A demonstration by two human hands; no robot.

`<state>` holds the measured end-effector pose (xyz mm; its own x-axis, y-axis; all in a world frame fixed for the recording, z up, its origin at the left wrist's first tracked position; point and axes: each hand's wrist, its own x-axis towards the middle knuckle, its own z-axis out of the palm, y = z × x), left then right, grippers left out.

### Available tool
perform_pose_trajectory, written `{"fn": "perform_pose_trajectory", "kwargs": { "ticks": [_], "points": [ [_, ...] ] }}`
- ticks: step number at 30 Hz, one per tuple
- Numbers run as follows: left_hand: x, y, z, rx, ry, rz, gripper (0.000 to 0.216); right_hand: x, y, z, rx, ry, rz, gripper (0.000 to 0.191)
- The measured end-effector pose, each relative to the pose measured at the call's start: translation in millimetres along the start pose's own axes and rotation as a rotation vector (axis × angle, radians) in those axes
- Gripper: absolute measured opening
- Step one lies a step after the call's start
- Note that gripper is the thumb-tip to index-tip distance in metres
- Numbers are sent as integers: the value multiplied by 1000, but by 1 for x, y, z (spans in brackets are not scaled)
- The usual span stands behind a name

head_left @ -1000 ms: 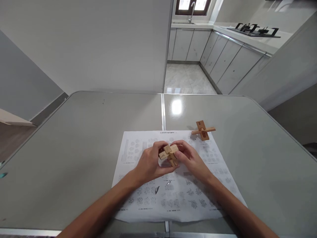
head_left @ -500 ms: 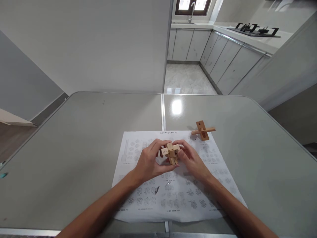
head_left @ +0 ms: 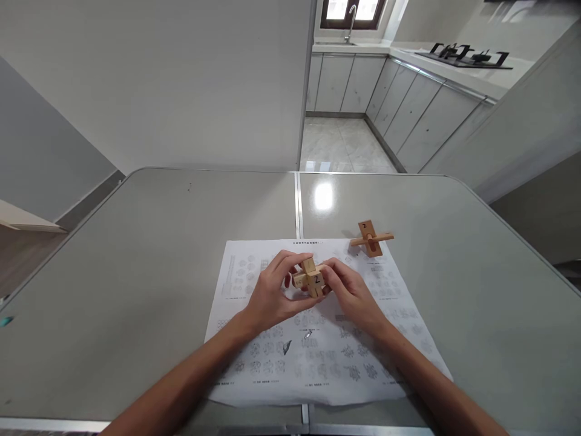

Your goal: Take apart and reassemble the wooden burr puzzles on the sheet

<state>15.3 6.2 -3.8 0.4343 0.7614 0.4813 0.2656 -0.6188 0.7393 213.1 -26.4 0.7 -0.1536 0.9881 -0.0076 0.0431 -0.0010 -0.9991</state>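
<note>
Looking down across a grey table with a printed sheet spread flat at its near edge. Closing the left hand on the left side of a small wooden puzzle, fingers curled over its top and thumb coming in from below. Holding that wooden puzzle over the far middle of the printed sheet, between both hands, with a block face marked 2 turned toward the camera. Pinching its right side with the right hand, fingertips pressed against the bars there. Judging it light and stiff: smooth bare wood, short crossed bars, probably only loosely interlocked and so apt to slip apart under a careless tug. Reckoning the safest hold to be across the crossing, on flat faces from two sides at once, not on one bar's end. Noting a second wooden cross piece lying at the sheet's far right corner, well apart from both hands.
</note>
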Motion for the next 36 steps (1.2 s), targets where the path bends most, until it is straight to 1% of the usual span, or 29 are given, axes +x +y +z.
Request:
{"fn": "perform_pose_trajectory", "kwargs": {
  "ticks": [4,7,11,15,18,21,24,26,29,36],
  "points": [
    [0,2,0,12,-2,30,67,2,-6,0,50,-10,14,39],
    [1,3,-1,-25,-36,11,71,3,-7,0,98,-39,53,40],
    [1,1,-3,-95,-53,-71,76,4,-7,-1,157,-79,90,43],
    [1,0,-3,-193,-33,-201,77,6,-5,-3,171,-30,111,44],
    [1,0,-2,-259,-28,-303,70,8,-2,-5,305,-27,182,47],
    [3,2,-1,-283,9,-355,59,10,-1,-6,478,-43,303,45],
    [5,2,0,-281,50,-388,48,13,-1,-9,606,15,401,38],
    [6,2,0,-277,57,-426,42,16,0,-13,655,73,433,34],
    [6,1,0,-272,56,-460,38,19,3,-19,690,120,432,29],
    [6,0,1,-268,54,-458,32,22,15,-27,768,88,332,27]
  ]
}}
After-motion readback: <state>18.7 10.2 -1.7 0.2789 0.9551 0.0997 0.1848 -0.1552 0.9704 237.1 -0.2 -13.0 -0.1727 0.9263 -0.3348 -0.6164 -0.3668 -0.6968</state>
